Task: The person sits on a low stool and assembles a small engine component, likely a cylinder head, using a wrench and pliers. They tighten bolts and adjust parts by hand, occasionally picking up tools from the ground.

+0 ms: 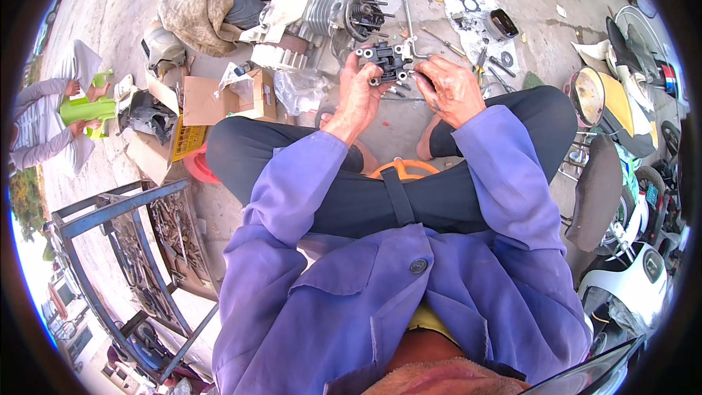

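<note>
Black metal block (387,64), count one: raised off the ground, in front of the person, between the two hands. Left hand (356,91): clamped on the block's left end, thumb against it. Right hand (450,88): just beside the block's right end, fingers curled together; cannot tell whether anything is pinched in them.

Engine (329,11): one, finned, lying beyond the left hand; several studs jut from its right end, exact count unclear. Wrench (407,14): one, long, on the ground beyond the block.

To the right, one paper sheet (472,33). On it: one gasket (468,1), one dark hollow part (503,23). Pliers (480,63): one pair, near the right hand.

To the left, one clear bag (298,93), then one open carton (261,95). Farther out, one brown sack (194,11).

Nearer the body: two bare feet, one orange object (406,168) between the legs.

Blue frame (121,216): one, at lower left; tools heaped in it, too many to count. Far left: one other person, two hands visible, beside one green object (88,108).
</note>
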Demonstrator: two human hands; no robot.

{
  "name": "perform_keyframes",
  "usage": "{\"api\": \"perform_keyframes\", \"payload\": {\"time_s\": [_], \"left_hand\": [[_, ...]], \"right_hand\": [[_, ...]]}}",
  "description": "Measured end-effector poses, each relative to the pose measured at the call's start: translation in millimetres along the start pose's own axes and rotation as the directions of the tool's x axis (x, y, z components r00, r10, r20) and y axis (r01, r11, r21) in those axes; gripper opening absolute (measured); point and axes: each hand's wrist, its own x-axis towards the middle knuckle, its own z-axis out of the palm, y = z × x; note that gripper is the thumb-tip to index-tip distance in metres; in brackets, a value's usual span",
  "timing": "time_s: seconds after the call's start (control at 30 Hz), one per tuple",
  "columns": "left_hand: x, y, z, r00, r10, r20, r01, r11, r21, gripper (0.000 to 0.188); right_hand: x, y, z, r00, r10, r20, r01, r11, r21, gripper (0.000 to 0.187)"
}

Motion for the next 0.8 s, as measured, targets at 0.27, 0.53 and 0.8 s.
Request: {"api": "perform_keyframes", "payload": {"time_s": [0.27, 0.53, 0.8], "left_hand": [[-5.0, 0.5, 10.8, 0.996, 0.071, -0.047, -0.064, 0.988, 0.138, 0.055], [-6.5, -2.5, 12.2, 0.982, 0.186, 0.02, -0.186, 0.955, 0.23, 0.061], [-12.8, -0.9, 17.9, 0.961, 0.266, 0.08, -0.275, 0.874, 0.401, 0.063]], "right_hand": [[-4.1, 0.5, 7.2, 0.998, -0.054, 0.025, 0.057, 0.992, -0.114, 0.014], [-4.5, 3.5, 12.9, 0.998, -0.038, 0.043, 0.045, 0.986, -0.161, 0.012], [-3.8, 5.8, 14.8, 0.998, -0.053, 0.033, 0.058, 0.988, -0.146, 0.014]]}}
